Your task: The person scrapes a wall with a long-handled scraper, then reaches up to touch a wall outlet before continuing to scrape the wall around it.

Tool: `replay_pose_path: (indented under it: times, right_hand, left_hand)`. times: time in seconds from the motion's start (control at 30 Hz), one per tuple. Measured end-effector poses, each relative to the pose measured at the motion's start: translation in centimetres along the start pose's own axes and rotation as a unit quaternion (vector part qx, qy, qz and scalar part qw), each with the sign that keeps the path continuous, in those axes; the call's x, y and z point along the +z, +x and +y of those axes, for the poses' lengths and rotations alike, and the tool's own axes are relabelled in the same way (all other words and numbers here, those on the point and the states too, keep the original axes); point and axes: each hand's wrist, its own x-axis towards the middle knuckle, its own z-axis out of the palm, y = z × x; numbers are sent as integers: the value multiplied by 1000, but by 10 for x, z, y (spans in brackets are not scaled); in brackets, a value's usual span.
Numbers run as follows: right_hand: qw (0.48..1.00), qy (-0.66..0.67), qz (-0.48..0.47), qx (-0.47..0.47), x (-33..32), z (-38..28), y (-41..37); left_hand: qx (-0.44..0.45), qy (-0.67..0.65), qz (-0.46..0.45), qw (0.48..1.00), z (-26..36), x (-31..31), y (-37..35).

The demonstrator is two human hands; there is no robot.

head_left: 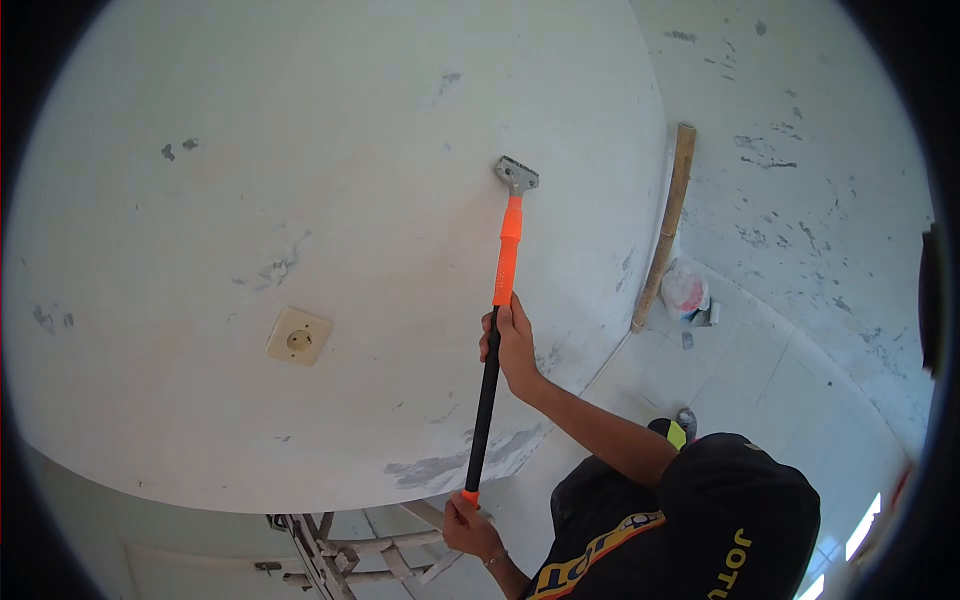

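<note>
A long-handled scraper (507,255) with a black and orange shaft slants up across the white wall. Its grey metal head (517,175) lies at or very near the wall surface; contact is hard to make out. My right hand (512,345) is closed round the shaft just below the upper orange section. Lower down, my left hand (470,525) grips the orange end of the handle. The wall (380,130) around the head carries grey scuffs and patches where the coating is worn.
A cream wall socket (299,336) sits left of the shaft. A bamboo pole (668,225) leans in the corner beside a whitish bag or bucket (685,290) on the tiled floor. Below the wall's lower edge stands a wooden frame (375,545). Another scuffed wall (800,180) rises at right.
</note>
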Motion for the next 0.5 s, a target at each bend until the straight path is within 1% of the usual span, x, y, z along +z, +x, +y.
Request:
replay_pose_path:
  times: [0.03, 0.07, 0.1, 0.13, 0.17, 0.2, 0.23, 0.3, 0.33, 0.4, 0.43, 0.5]
  right_hand:
    - [1000, -7, 7, 6, 1, 4, -4]
    - [1000, -5, 5, 18, 4, 11, -13]
    - [1000, 12, -13, 19, 4, 25, -20]
    - [999, 25, -21, 29, 3, 38, -26]
    - [998, 38, -29, 41, 3, 41, -32]
    - [997, 56, -37, 49, 1, 42, -33]
    - [997, 57, -34, 50, -2, 41, -31]
    - [998, 44, 7, 32, -4, 22, -17]
    - [997, 67, 20, 30, -8, 8, -10]
    - [999, 28, 30, 18, -23, 2, 13]
    - [999, 22, 34, 12, -26, -2, 18]
    - [999, 15, 33, 16, -21, 5, 8]
  left_hand:
    - [-2, -10, -4, 1000, -5, -2, -4]
    - [-25, -8, -14, 1000, -20, -6, -7]
    - [-19, -7, -19, 1000, -32, -10, -9]
    - [-37, -21, -13, 999, -44, -14, -10]
    - [-57, -32, -7, 998, -45, -21, -10]
    - [-59, -13, -13, 998, -46, -25, -10]
    - [-58, -12, -15, 998, -45, -25, -11]
    - [-27, -5, -17, 999, -17, -17, -10]
    - [-31, -6, -16, 999, -4, -8, -9]
    - [24, 18, -22, 999, 13, 8, -9]
    - [25, 18, -20, 999, 13, 7, -11]
    - [-3, 3, -15, 1000, 13, 8, -14]
